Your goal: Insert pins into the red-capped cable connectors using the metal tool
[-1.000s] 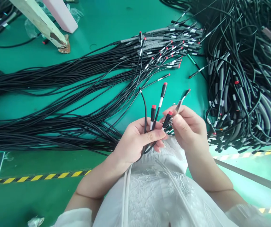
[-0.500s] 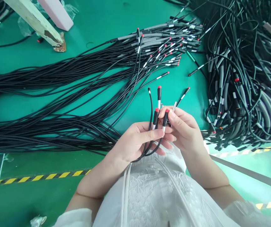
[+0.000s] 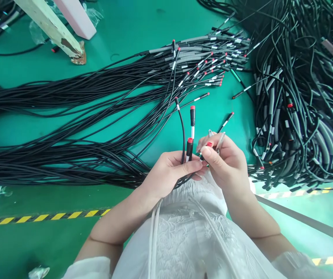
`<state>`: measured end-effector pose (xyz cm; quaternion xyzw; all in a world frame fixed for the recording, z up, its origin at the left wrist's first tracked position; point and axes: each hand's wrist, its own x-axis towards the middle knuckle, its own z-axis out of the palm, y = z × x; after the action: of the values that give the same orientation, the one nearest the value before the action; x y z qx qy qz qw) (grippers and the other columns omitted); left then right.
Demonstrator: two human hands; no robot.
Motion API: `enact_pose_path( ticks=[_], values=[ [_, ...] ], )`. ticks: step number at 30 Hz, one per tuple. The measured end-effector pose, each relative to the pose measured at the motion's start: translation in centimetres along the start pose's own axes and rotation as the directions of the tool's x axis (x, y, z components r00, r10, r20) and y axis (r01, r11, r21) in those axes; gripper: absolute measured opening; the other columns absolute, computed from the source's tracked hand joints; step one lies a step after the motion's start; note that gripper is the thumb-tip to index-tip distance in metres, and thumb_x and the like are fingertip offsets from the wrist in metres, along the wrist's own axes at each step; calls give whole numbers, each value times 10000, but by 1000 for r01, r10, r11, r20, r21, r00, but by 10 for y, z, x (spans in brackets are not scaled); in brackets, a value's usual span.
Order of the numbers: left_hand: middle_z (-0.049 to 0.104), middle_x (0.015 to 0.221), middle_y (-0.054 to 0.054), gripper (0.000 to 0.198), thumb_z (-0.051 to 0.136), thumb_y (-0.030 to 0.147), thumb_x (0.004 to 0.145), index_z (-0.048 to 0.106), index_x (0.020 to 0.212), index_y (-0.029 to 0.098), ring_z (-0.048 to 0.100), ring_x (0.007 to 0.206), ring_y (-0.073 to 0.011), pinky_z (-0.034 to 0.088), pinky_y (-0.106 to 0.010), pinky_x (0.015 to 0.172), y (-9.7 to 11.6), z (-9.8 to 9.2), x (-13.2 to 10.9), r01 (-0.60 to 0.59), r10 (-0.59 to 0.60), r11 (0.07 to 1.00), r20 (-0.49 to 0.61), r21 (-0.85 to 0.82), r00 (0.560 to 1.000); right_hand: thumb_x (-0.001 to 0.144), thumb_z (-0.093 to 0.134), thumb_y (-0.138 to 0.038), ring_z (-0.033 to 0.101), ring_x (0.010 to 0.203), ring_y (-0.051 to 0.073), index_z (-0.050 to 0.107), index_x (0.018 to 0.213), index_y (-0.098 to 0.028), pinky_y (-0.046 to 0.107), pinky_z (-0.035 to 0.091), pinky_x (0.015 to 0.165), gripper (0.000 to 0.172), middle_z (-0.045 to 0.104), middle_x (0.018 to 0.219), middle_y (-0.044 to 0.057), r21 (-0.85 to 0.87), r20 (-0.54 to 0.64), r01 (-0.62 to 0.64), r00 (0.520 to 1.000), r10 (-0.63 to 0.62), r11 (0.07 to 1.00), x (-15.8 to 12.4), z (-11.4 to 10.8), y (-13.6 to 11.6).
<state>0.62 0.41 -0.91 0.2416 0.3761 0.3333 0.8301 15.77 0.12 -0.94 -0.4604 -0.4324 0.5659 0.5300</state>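
bunching red-tipped cables [image 3: 192,124], left hand [image 3: 169,175]; right hand [image 3: 228,163] seemingly pinches one.

Bright, diffuse light; shadows soft and faint. White dress [image 3: 195,240] below the fingers [image 3: 190,167] nearly blown out, pale glare on floor [image 3: 297,201] right of them. Wide-angle bending at edges; focus sharp.

A glossy green floor [image 3: 131,23] carries yellow-and-black hazard tape [image 3: 44,217]; a worn wooden leg [image 3: 50,27] and pink block [image 3: 76,17] stand top left.
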Motion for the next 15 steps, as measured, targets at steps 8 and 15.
enact_pose_path(
  ticks=[8,15],
  values=[
    [617,677,-5,328,708,445,871,722,703,164,511,649,-119,394,-262,628,4,0,-7,-31,12,942,61,335,998,903,704,-431,562,523,126,680,840,-212,260,475,469,229,570,663,-16,79,230,-280,939,255,957,6,-12,-6],
    [600,672,-2,302,697,470,874,787,863,182,520,598,-96,394,-228,545,3,-5,0,-193,199,979,-103,58,975,926,696,-377,502,717,129,647,772,-216,269,421,648,228,535,740,-7,-32,147,-51,988,56,998,-1,-14,-4]
  ],
)
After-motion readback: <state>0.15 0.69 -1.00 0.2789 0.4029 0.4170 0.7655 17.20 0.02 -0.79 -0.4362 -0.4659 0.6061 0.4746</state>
